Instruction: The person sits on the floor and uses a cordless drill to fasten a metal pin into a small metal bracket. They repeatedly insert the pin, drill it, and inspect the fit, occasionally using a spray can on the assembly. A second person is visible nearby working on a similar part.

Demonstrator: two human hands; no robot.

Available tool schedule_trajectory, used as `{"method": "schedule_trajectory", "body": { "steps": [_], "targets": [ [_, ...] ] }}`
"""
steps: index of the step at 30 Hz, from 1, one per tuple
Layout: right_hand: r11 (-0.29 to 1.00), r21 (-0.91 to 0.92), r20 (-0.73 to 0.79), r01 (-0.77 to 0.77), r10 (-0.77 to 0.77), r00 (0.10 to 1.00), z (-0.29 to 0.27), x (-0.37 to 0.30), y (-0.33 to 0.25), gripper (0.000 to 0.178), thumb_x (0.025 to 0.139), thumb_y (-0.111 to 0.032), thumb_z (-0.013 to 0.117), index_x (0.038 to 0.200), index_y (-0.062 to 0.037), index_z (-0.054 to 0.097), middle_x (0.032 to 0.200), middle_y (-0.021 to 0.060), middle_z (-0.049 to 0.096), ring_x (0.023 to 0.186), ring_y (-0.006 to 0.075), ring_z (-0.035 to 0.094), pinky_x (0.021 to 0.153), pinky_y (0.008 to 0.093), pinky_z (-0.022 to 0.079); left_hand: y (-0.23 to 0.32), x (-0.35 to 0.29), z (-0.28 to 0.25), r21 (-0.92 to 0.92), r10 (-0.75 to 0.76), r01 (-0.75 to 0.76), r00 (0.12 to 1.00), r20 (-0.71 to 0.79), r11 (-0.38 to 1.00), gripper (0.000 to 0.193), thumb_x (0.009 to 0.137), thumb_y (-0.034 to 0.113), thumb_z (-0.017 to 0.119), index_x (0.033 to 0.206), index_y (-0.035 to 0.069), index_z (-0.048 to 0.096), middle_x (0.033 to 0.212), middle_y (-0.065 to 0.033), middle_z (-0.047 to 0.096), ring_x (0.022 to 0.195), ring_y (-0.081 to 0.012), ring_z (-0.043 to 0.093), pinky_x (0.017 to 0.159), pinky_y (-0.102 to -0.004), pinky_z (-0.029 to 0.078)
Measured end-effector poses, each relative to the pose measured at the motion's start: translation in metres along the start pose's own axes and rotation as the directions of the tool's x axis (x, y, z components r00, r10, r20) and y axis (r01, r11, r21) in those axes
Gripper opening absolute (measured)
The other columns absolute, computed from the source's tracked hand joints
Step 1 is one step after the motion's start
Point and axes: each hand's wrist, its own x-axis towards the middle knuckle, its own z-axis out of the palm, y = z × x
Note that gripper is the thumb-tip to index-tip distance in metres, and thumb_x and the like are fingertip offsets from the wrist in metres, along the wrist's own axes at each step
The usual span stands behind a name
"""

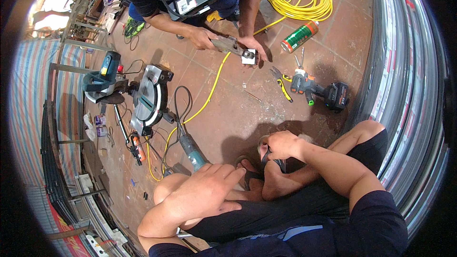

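My left hand (209,188) lies draped over my bent knee, fingers stretched out, holding nothing. Just beyond its fingers, a teal and grey corded power tool (191,154) rests on the floor, its near end hidden by the hand. Down by my sandalled foot (273,183), my right hand (284,145) has its fingers curled in. A dark strap shows under those fingers; whether they grip it I cannot make out. Across from me, a co-worker's one hand (202,38) holds a worn metal tool (227,44) against a white square piece (248,56) in the other hand.
A cordless drill (309,85), yellow-black pliers (284,85) and a green can (300,36) lie ahead on the right. Beyond is a coiled yellow hose (321,0). A mitre saw (151,100) and a caulking gun (138,148) are leftward. Long wrapped profiles (404,66) line the right.
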Motion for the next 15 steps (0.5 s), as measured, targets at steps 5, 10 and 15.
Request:
{"method": "schedule_trajectory", "body": {
  "steps": [5,10,15],
  "targets": [
    [1.0,-0.025,0.007,0.009,-0.009,1.0,-0.0021,-0.0017,-0.0019,0.055,0.09,-0.044,0.083,0.133,-0.0094,0.076,0.119,0.0223,0.083,0.116,0.0459,0.079,0.102,0.0557,0.063,-0.0001,-0.0006,0.0002,0.001,0.001,-0.001,1.0,-0.001,1.0,0.088,0.094,0.047,0.089,0.16,-0.001,0.056,0.144,-0.0215,0.069,0.137,-0.0434,0.066,0.117,-0.0515,0.053],
    [0.999,-0.005,-0.023,-0.031,0.031,0.999,-0.003,-0.0035,-0.005,0.041,0.089,-0.041,0.086,0.119,-0.014,0.083,0.116,0.0194,0.084,0.116,0.0422,0.08,0.101,0.0543,0.063,0.0001,-0.0019,0.0005,0.011,0.009,-0.009,1.0,-0.018,1.0,0.088,0.095,0.048,0.088,0.16,-0.001,0.056,0.144,-0.0221,0.069,0.137,-0.044,0.066,0.117,-0.0518,0.053],
    [1.0,-0.012,-0.002,-0.003,0.003,1.0,-0.0004,-0.0017,-0.0017,0.058,0.091,-0.046,0.085,0.136,-0.0103,0.076,0.119,0.0218,0.083,0.116,0.0448,0.079,0.102,0.055,0.062,-0.0001,-0.002,0.0004,0.009,0.006,-0.006,1.0,-0.012,1.0,0.088,0.095,0.049,0.088,0.16,-0.001,0.056,0.144,-0.0223,0.069,0.137,-0.0441,0.066,0.117,-0.0516,0.053]
  ]
}}
